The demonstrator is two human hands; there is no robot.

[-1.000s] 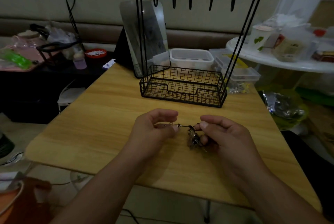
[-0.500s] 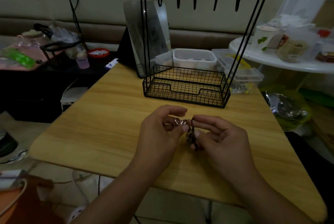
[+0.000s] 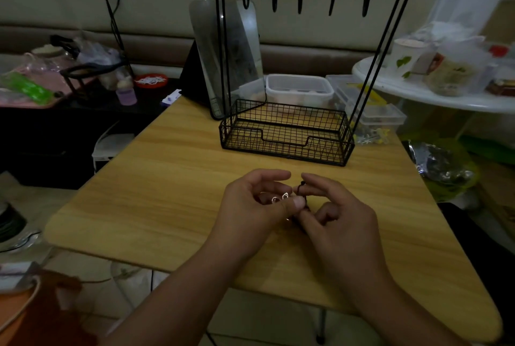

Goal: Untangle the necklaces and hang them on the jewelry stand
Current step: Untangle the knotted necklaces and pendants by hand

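- Necklaces [image 3: 296,200] sit bunched between our two hands, held just above the table [image 3: 172,178]; the tangle is small and dark, with two pale rings showing at its left side.
- Our left hand [image 3: 250,206] curls around the ring end, thumb pressing it against the bent fingers, with the forefinger arched over the top.
- Our right hand [image 3: 334,214] pinches the dark cord at its top between forefinger and thumb, while the other fingers fold loosely into the palm.
- We see the fingertips of both hands nearly meeting over the tangle, and how many strands are in it we cannot tell.
- Beyond our hands, farther across the table, stands the stand [image 3: 287,133], a black wire basket with a bar of five hooks above it, all bare.
- Behind the stand, to the left of our hands' line, a mirror [image 3: 231,58] leans upright.
- Clear tubs [image 3: 299,87] lie behind the basket, further out than the stand.
- Off to our right, past the table edge, a white round table [image 3: 418,92] carries cups and containers.
- Off to our left, a dark low surface holds a pink bottle [image 3: 126,93] and a red dish [image 3: 152,80].
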